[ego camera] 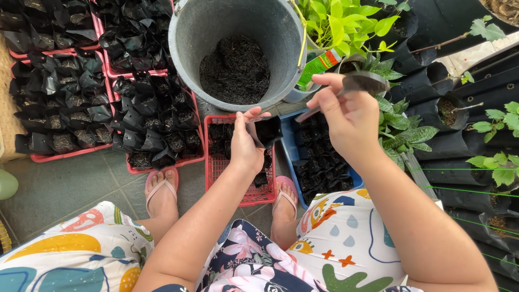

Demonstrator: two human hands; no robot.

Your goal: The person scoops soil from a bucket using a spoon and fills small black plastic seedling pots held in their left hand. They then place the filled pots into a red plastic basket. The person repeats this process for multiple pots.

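Note:
My left hand [244,143] holds a small black plastic seedling bag [267,131] with its mouth held apart, above a red crate [216,165]. My right hand [348,113] grips a grey trowel [363,83] by its handle, with the scoop raised beside the bucket's rim. A grey bucket [186,40] partly filled with dark soil [235,68] stands just beyond both hands. The red crate holds a few filled black bags.
Red trays [81,153] packed with several soil-filled black bags lie at the left and back. A blue tray [354,178] with small bags sits under my right arm. Green plants [346,21] in black grow bags [454,143] crowd the right. My feet in pink sandals [161,189] rest on grey tiles.

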